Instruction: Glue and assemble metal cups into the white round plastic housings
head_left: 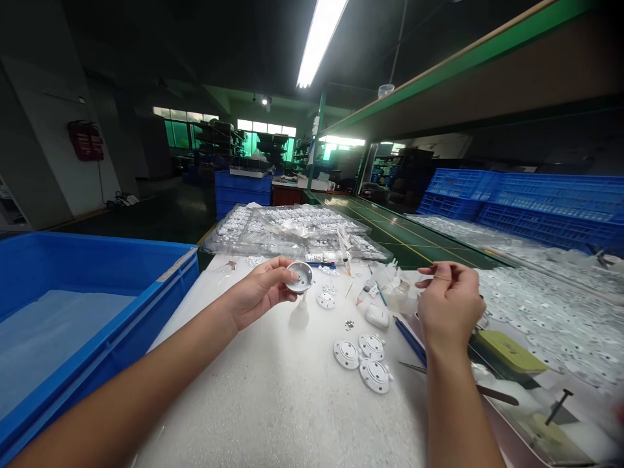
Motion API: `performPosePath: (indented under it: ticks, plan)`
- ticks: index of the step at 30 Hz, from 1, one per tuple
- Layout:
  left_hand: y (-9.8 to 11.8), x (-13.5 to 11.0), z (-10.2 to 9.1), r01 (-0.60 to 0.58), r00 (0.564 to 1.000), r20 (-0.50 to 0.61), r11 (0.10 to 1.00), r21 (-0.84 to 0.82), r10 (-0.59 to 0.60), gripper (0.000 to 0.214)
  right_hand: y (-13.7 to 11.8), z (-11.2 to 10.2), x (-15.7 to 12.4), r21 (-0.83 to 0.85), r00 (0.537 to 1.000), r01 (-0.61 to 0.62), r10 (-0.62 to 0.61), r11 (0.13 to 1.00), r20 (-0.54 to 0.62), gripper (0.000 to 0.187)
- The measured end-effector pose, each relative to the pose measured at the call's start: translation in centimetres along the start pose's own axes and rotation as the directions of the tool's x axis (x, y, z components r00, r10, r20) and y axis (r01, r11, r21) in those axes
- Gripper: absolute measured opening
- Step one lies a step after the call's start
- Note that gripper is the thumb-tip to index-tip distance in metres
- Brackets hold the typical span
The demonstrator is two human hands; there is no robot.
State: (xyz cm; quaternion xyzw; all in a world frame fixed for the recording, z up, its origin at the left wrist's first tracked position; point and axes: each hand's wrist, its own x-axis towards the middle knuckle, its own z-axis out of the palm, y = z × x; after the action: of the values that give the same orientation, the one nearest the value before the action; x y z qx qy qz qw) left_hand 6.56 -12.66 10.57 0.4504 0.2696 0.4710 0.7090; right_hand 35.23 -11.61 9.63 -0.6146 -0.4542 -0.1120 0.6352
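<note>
My left hand (266, 289) grips a small round, shallow cup-shaped part (303, 281) by its edge, thumb on the inside. The part has a pale rim, a grey inner face and small holes, and its hollow side is turned towards me. My right hand (449, 296) hovers at the right of the table with its fingers curled together; whatever they may hold is hidden. Between the hands lie several white round discs with holes (346, 354), a white rounded case (377, 316), a little pile of tiny metal pieces (349, 324) and a syringe (344, 250).
A large blue bin (97, 338) stands at the left. Clear trays of small white parts (297, 224) lie at the back of the table (273, 403). On the right are a yellow-green box (511, 351), many white parts (550, 318) and stacked blue crates (550, 205). A shelf (487, 84) overhangs.
</note>
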Motion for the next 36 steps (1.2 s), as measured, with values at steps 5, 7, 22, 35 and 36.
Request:
performPosePath:
  ticks: [5, 7, 22, 35, 36]
  plan:
    - [0.1, 0.0, -0.1, -0.007, 0.999, -0.031, 1.0, -0.019, 0.007, 0.025, 1.1, -0.6, 0.5, -0.254, 0.998, -0.042, 0.026, 0.966, -0.066, 0.024]
    - [0.1, 0.0, -0.1, -0.004, 0.999, -0.032, 1.0, -0.026, 0.003, 0.025, 1.6, -0.6, 0.8, -0.319, 0.998, -0.061, 0.059, 0.946, -0.018, 0.021]
    - [-0.1, -0.1, -0.2, 0.018, 0.999, -0.027, 1.0, 0.001, -0.018, 0.023, 4.9, 0.7, 1.7, -0.148, 0.981, -0.09, 0.114, 0.985, 0.16, 0.03]
    - [-0.3, -0.5, 0.5, -0.305, 0.938, -0.002, 0.825, 0.476, 0.348, 0.023, -3.2, 1.2, -4.3, 0.441, 0.885, 0.213, -0.363, 0.872, 0.291, 0.027]
    - [-0.4, -0.6, 0.6, -0.351, 0.919, 0.023, 0.793, 0.499, 0.393, 0.021, -4.0, 1.2, -5.1, 0.486, 0.83, 0.253, -0.446, 0.837, 0.335, 0.026]
